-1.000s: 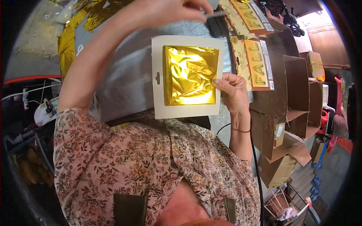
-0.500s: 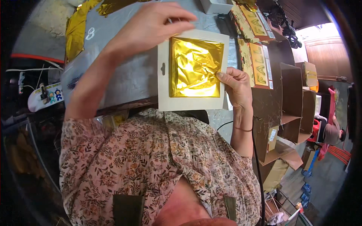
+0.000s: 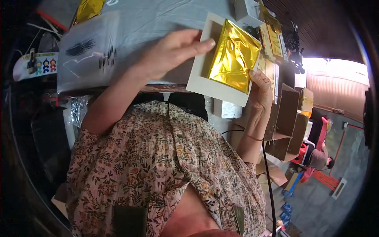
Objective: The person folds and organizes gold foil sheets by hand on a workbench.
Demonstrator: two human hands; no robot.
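A white backing card [image 3: 197, 81] is held tilted in front of me, over the right part of the table. Against its face lies a folded square of shiny gold foil [image 3: 233, 59], shifted toward the card's right side. My right hand [image 3: 261, 90] grips the right edge, thumb pressing on the foil's lower right side. At the card's left edge is my left hand [image 3: 173, 55], its thumb over the front. Its other fingertips appear to pass behind the card, where they are hidden.
The grey-covered table [image 3: 146, 23] carries a clear plastic sheet [image 3: 89, 55] at left and gold foil [image 3: 89, 10] at the far left. A white box [image 3: 248, 12] and printed packages [image 3: 271, 43] stand right. Beyond are brown cardboard boxes [image 3: 286, 114] and another person [image 3: 317, 158].
The card has moved right and tilted clockwise with my right hand. My left hand has come down from above it to its left edge. The foil now sits farther right on the card.
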